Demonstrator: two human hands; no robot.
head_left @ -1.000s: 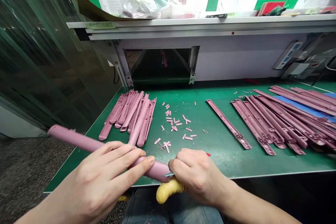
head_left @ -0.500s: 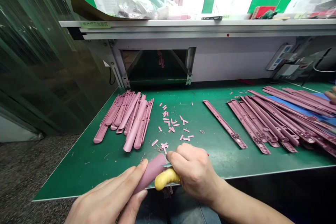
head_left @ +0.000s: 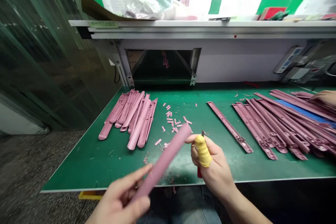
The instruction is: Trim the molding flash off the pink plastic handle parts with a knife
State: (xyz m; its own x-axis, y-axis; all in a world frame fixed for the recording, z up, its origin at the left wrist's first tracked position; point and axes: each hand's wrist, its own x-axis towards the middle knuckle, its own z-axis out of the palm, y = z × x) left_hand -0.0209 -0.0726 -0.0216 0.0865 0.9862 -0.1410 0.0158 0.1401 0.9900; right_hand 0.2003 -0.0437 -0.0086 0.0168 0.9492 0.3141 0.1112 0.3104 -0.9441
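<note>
So, left hand [head_left: 122,197] grips pink bar [head_left: 168,157]; right hand [head_left: 217,168], thumb raised, clasps knife [head_left: 200,173].

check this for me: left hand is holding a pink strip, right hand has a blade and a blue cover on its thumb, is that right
Not quite: the head view shows that the thumb cover is yellow, not blue. The left hand does hold a pink strip, and the right hand has the blade.
</note>
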